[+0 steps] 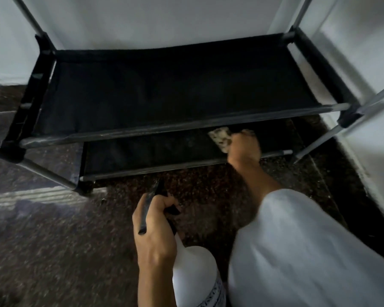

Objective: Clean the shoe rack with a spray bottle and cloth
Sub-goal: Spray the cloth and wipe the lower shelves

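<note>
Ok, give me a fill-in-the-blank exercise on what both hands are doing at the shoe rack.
1. The left hand grips the neck of the spray ____.
2. The right hand presses the cloth on the ____ shelf of the shoe rack.
3. The rack's shelf fabric is ____ in colour.
4. The rack stands on a speckled ____.

Missing words: bottle; lower; black; floor

Upper shelf [164, 89] roofs the lower shelf [146, 151]; front gap open.

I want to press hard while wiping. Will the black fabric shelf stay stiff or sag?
Likely sags: the upper shelf already dips between its bars. The lower shelf under the cloth looks like the same fabric, so it probably gives too.
</note>
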The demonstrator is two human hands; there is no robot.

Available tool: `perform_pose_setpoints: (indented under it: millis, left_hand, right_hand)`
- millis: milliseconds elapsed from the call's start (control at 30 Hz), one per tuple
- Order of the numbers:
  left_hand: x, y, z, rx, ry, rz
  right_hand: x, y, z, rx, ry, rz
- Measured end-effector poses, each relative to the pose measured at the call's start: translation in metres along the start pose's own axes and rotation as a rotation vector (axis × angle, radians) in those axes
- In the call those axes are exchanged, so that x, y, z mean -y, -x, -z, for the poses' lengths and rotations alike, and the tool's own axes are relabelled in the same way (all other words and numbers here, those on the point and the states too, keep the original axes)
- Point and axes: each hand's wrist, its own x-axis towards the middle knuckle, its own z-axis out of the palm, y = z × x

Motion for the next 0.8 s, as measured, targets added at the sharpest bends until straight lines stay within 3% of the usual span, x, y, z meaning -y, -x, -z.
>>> perform_pose_setpoints:
  millis: [67, 133, 333, 400, 533, 600, 667, 800]
  left_hand:
    - [0.001, 0.008, -0.010, 0.026, -0.028, -0.004]
    - [0.006, 0.016, -0.021, 0.054, -0.028, 0.010]
    - [0.011, 0.029, -0.044, 0.009, -0.030, 0.048]
    - [0.011, 0.028, -0.045, -0.040, -0.056, 0.034]
    - [0.006, 0.025, -0.049, -0.034, -0.081, 0.003]
    - [0.005, 0.023, -0.051, -0.060, -0.077, 0.008]
    - [0.005, 0.023, -0.052, -0.048, -0.110, 0.003]
    - [0.004, 0.025, -0.050, -0.115, -0.084, 0.029]
  right_hand:
    - [-0.036, -0.008, 0.008, 0.021, 0.057, -0.125]
    - [-0.044, -0.006, 0.013, 0.062, 0.086, -0.113]
    - [-0.028, 0.011, 0.006, 0.109, -0.083, 0.438]
    - [-0.044, 0.000, 0.014, 0.129, -0.072, 0.315]
    - [-0.082, -0.012, 0.025, 0.054, -0.043, -0.169]
    - [-0.064, -0.012, 0.024, 0.071, -0.073, -0.207]
    - [-0.026, -0.005, 0.017, 0.089, -0.127, -0.113]
    - [0.027, 0.019, 0.013, 0.130, -0.129, 0.293]
